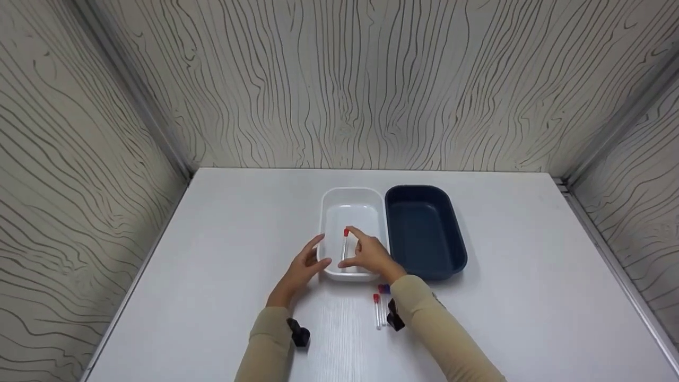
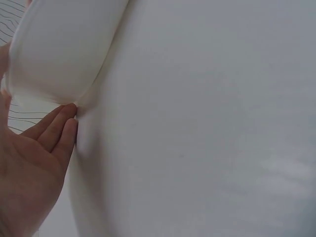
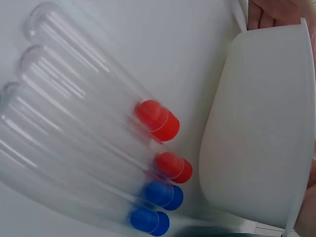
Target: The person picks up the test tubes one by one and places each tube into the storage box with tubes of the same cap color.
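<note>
My right hand (image 1: 374, 254) is over the white tray (image 1: 354, 192) and holds a clear test tube with a red cap (image 1: 346, 232). Its forefinger meets the cap and its thumb lies by the tube's lower end. At the tray's near left corner is my left hand (image 1: 305, 268), with thumb and forefinger at the rim. In the left wrist view, straight fingers (image 2: 58, 129) of that hand touch the outside of the tray low down. Several more capped test tubes (image 3: 74, 94) lie side by side on the table below my right forearm, with red and blue caps.
A dark blue tray (image 1: 424, 233) stands right against the white tray's right side. Both are on a white table (image 1: 238, 223), with wood-patterned panels (image 1: 345, 85) behind and at the sides. A black wrist camera (image 1: 395, 317) partly hides the lying tubes in the head view.
</note>
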Demonstrator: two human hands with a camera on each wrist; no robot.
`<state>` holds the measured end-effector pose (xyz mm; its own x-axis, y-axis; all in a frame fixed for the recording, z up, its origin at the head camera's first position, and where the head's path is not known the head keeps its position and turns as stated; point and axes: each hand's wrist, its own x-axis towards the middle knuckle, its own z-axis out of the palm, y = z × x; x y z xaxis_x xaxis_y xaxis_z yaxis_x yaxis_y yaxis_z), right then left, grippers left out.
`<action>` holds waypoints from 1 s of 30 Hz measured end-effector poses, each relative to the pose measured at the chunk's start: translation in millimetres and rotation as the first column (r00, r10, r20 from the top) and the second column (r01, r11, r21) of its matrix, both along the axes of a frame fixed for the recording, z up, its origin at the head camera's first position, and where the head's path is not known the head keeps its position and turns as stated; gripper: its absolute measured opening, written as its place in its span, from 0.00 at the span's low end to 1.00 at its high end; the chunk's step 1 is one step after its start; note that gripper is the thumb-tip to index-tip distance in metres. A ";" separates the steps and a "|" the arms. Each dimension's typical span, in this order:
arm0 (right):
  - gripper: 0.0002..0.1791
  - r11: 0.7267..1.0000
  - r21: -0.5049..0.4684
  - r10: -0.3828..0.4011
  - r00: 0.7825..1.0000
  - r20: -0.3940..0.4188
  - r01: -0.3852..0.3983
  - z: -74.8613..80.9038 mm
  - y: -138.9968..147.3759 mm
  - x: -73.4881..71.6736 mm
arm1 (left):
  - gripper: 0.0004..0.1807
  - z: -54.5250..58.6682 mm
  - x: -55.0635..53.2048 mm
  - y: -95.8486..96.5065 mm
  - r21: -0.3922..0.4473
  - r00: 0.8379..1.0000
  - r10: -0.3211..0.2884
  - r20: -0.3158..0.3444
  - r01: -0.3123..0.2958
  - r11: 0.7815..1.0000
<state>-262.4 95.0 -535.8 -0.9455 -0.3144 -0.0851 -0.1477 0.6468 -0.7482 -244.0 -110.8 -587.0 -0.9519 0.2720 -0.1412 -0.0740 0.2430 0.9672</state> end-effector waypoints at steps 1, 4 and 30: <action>0.52 1.000 0.007 -0.005 1.000 0.008 0.005 -0.3 -1.2 -0.3 | 0.37 0.0 0.3 -0.2 -0.005 1.000 0.003 0.001 -0.003 1.000; 0.52 0.999 0.027 -0.020 0.999 0.036 0.019 -1.8 -4.3 -0.6 | 0.38 1.1 1.0 -0.2 -0.015 1.000 0.008 0.002 -0.008 1.000; 0.48 0.973 0.229 -0.013 0.999 0.051 0.001 -13.1 -18.7 -3.8 | 0.38 1.7 2.4 -1.3 0.028 0.999 -0.008 -0.035 0.009 1.000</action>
<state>-266.1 76.3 -548.9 -0.9401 -0.2739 -0.2030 -0.1073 0.8030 -0.5863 -241.6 -112.1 -585.3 -0.9536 0.2839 -0.0998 -0.0378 0.2160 0.9757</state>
